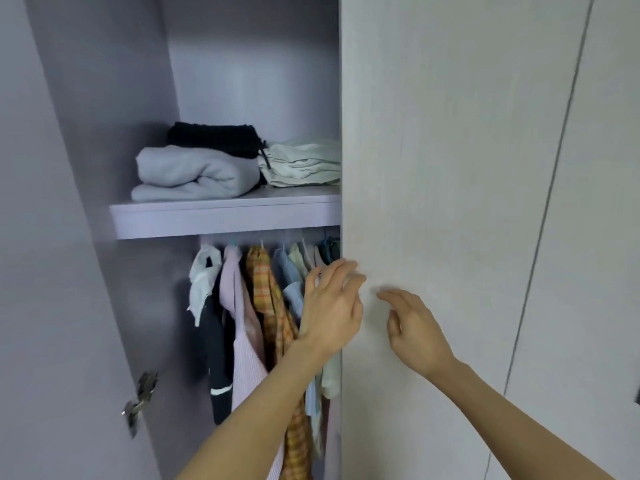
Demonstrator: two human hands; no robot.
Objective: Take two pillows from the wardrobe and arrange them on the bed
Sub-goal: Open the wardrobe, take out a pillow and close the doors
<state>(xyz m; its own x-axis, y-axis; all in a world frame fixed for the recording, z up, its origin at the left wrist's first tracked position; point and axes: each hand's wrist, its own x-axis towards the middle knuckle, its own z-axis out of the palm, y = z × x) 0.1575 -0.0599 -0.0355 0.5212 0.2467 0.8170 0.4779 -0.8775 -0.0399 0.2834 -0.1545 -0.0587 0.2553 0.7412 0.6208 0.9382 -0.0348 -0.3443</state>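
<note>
Your left hand [330,311] is at the left edge of the closed wardrobe door [450,202], fingers [341,271] spread and slightly curled. The fingertips overlap that edge, but whether they grip it or only touch it cannot be told, since they blur against the pale panel. Your right hand [414,327] hovers in front of the same door, just right of the left fingers, its fingers [391,296] loose and parted, closed on nothing.

No pillow can be seen anywhere. The closed door hides whatever lies to the right of your fingertips inside the wardrobe [104,133].

Above your left fingers, a shelf [221,216] carries folded fabric: a pale blue-grey bundle [194,174], a black folded piece [214,136] on top of it, and a cream stack [304,164] whose right end is cut off by the door edge. What these items are is hard to say.

Left of and behind your left fingers, hanging clothes [242,306] fill the lower space: a white and black garment, a pink one, an orange plaid shirt [270,299], light blue and pale green ones. Your left wrist and forearm cover part of them, and the rightmost hangers vanish behind the door. Their lower ends run out of the picture.

Far left of your fingers, low down, a metal hinge [140,400] sits on the opened door [41,306], smeared by blur. To the right of your right fingers a dark seam [550,202] runs down between the panels.
</note>
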